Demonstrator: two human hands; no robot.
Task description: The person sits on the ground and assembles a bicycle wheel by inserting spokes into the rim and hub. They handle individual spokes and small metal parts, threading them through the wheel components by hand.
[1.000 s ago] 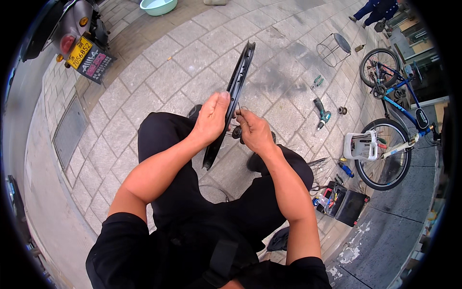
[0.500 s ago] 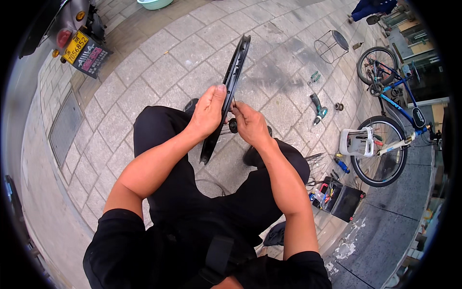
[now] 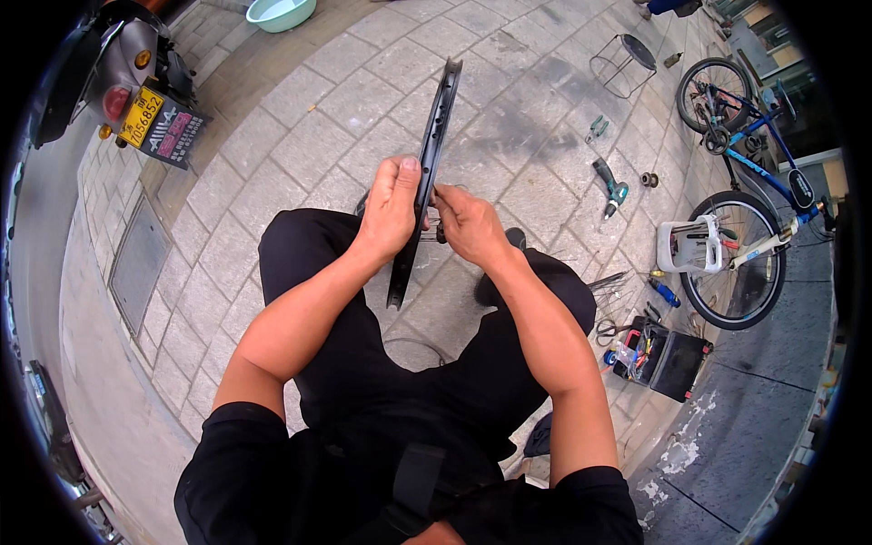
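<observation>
At the centre of the frame, just above the knees, the thin black metal bicycle wheel rim (image 3: pixel 427 173) stands edge-on to the camera, running from the upper middle of the picture down to the lap of the seated person in black clothes. The left hand (image 3: pixel 392 211) is wrapped around it from the left side, fingers curled shut on the rim and thumb lying along its edge, which appears to steady the hoop upright so the other hand can work on it. The right hand (image 3: pixel 468 225) sits just beside the rim on its right, fingers pinched closed near its inner face on something small and dark; what that piece is cannot be told, though thin spokes seem to show between the hands. Holding the rim edge-on likely brings the spot being worked on close to the eyes.

On the grey stone paving to the right lies a green-handled power drill (image 3: pixel 609 182), near a small pair of pliers (image 3: pixel 596 127), both within a reach. At the lower right an open black toolbox (image 3: pixel 668 359) with small tools sits just beside the right knee, with loose metal spokes (image 3: pixel 607 283) above it. A blue bicycle (image 3: pixel 754 182) stands at the right edge, a parked scooter (image 3: pixel 127 73) at the upper left, and a pale green basin (image 3: pixel 282 13) at the top.
</observation>
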